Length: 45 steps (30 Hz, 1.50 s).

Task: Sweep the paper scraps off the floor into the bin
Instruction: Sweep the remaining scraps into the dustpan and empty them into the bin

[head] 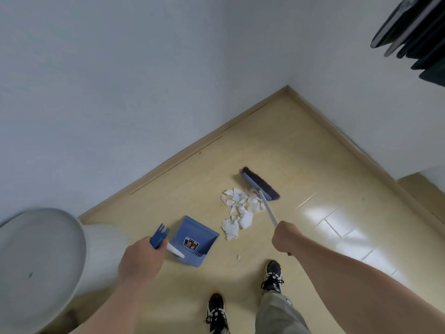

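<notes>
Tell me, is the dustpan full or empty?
Empty. The dustpan shows only bare blue plastic and a sticker inside; the paper scraps are on the floor beside it, by the broom.

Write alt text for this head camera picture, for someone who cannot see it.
Seen from above, a person's right hand holds a broom behind a pile of white paper scraps, while the left hand holds a blue dustpan on the pale floor. A grey lidded bin stands at left.
</notes>
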{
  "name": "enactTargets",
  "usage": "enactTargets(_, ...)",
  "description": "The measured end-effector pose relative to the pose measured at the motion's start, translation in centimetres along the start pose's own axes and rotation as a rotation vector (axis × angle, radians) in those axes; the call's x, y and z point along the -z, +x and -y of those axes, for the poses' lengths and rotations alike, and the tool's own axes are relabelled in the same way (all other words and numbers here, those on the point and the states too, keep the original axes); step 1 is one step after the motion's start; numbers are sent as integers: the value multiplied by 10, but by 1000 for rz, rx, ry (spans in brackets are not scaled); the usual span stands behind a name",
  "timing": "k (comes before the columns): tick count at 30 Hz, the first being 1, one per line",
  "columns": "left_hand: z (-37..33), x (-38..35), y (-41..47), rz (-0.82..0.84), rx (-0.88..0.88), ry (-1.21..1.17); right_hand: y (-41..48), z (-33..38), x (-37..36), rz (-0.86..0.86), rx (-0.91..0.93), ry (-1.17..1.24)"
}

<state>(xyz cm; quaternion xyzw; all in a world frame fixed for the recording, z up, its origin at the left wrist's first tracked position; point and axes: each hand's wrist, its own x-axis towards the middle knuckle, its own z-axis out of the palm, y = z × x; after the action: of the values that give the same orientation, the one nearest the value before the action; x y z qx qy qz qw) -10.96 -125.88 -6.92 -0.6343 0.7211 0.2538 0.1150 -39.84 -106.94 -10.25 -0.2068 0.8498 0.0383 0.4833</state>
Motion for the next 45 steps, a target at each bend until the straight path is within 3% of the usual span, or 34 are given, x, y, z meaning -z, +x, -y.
enactTargets(8, 42, 2, -5, 136, -41, 104, -34, -3, -12, -10, 71, -407)
enactTargets(12, 62, 0, -8, 164, -34, 20, -53, 0, -21, -7, 82, -546)
enactTargets(20, 111, -6, -14, 215, -166, 61, -90, -13, -59, -55, -1, -607)
enactTargets(34, 162, -19, -25, 292, -288, 60, -151, -42, -105, -175, -191, -217)
enactTargets(41, 171, -32, -31, 304, -283, 81, -156, -40, -118, -165, -270, 88)
enactTargets(45, 163, -39, -35, 289, -294, 93, -152, -38, -138, -96, -311, 131)
